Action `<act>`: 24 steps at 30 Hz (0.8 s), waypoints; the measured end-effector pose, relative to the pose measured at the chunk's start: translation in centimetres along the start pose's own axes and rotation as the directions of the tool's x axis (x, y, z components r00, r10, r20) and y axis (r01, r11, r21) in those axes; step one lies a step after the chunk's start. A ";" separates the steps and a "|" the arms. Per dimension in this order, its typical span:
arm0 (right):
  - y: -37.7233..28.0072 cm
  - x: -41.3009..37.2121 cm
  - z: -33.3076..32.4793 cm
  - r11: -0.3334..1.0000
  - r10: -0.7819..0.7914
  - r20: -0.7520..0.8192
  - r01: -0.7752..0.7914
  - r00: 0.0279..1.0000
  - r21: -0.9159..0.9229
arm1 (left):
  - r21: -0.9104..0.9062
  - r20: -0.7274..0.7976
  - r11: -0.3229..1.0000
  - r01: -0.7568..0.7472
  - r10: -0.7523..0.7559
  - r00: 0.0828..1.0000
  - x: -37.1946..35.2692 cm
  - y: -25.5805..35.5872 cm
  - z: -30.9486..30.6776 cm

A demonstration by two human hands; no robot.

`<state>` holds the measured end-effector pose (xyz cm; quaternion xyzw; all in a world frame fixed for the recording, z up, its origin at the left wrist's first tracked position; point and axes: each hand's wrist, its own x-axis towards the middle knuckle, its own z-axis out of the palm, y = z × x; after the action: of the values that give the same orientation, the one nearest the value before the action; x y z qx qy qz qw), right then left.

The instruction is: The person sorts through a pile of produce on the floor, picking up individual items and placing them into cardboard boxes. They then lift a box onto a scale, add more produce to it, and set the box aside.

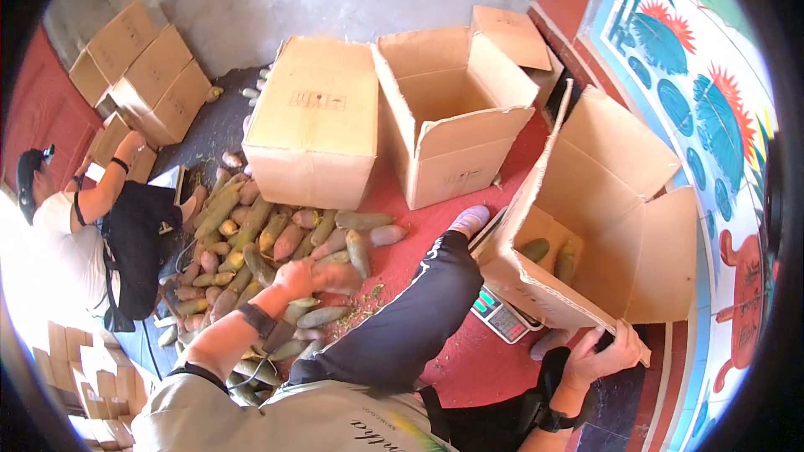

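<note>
My left hand is closed at the front of a heap of long green and pinkish radishes. A motion-blurred reddish radish extends from its fingers. My right hand grips the near flap edge of an open cardboard box, fingers wrapped over it. Inside that box lie two green radishes. The box rests on a digital scale, whose display is lit green; the rest of the scale is partly hidden under the box.
Behind the heap stand a closed carton and an open carton. My leg stretches between the heap and the scale, over a red mat. At left, another person sits by stacked cartons. A painted wall borders the right.
</note>
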<state>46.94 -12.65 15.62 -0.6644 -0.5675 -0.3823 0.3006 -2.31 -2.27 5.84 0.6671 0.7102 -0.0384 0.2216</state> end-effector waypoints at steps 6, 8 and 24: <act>-0.8 -0.4 -0.2 0.997 0.069 -0.024 -0.069 0.997 -0.024 | -0.415 -0.520 0.790 -0.452 0.201 0.830 0.0 9.9 -9.5; -0.9 -0.2 -0.4 0.999 0.040 -0.040 -0.039 0.998 0.014 | -0.518 -0.474 0.714 -0.471 0.219 0.853 -2.0 14.2 -12.8; -1.4 -0.2 -1.0 0.998 0.054 -0.026 -0.053 0.998 0.037 | -0.018 -0.513 0.370 -0.929 0.794 0.326 -2.3 33.8 -10.1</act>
<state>45.35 -13.30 15.96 -0.6686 -0.5520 -0.3729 0.3305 27.68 2.72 23.89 0.8895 0.2617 0.3435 0.1492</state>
